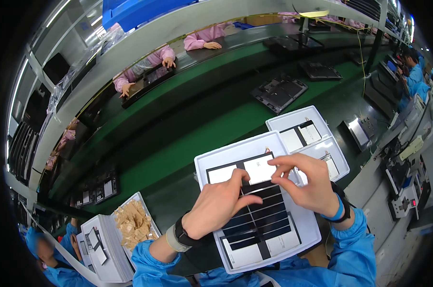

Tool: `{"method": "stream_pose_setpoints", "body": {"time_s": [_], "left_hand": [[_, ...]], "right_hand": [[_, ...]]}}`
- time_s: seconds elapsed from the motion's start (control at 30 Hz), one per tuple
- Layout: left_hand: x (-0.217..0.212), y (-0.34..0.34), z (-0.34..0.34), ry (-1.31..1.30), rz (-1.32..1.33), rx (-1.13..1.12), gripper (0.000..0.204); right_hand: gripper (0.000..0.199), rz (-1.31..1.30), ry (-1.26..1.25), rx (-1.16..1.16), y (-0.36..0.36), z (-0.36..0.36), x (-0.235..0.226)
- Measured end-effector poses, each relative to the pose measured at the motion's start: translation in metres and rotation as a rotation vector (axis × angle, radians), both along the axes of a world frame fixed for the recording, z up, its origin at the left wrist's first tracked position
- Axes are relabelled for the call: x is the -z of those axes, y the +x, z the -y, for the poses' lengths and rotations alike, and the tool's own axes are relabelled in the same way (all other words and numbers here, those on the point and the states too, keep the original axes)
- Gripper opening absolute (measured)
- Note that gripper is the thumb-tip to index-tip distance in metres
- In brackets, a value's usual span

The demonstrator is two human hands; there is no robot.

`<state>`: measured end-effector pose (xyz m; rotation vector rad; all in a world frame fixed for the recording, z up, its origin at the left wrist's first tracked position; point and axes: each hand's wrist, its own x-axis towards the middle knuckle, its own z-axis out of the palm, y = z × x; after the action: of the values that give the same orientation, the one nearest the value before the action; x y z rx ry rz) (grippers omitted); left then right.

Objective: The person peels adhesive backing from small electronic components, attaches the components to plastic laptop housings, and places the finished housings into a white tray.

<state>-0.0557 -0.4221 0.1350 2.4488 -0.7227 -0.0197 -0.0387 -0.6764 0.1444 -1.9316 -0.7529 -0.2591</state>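
Note:
In front of me a white tray holds a stack of flat black-and-white packs that look like batteries. One white-faced battery pack lies at its far side, and dark packs with silvery edges fill the middle. My left hand hovers over the near left of these, thumb and forefinger apart with nothing visible between them. By the white pack's right edge is my right hand, its thumb and forefinger parted. Whether its fingertips touch the pack, I cannot tell.
Another white tray with similar packs sits to the right. At lower left, a white bin holds brown paper scraps. A green conveyor carries black device housings. Co-workers in pink sleeves work across it.

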Motion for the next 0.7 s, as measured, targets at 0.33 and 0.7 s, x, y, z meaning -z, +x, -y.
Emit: {"method": "stream_pose_setpoints", "body": {"time_s": [0.33,0.7], "left_hand": [[0.026,0.018,-0.01,0.236,0.209,0.064,0.071],[0.045,0.028,-0.01,0.151,0.284,0.067,0.066]], "right_hand": [[0.041,-0.592,0.088,0.027,0.064,0.015,0.03],[0.04,-0.665,0.021,0.044,0.086,0.005,0.032]]}}
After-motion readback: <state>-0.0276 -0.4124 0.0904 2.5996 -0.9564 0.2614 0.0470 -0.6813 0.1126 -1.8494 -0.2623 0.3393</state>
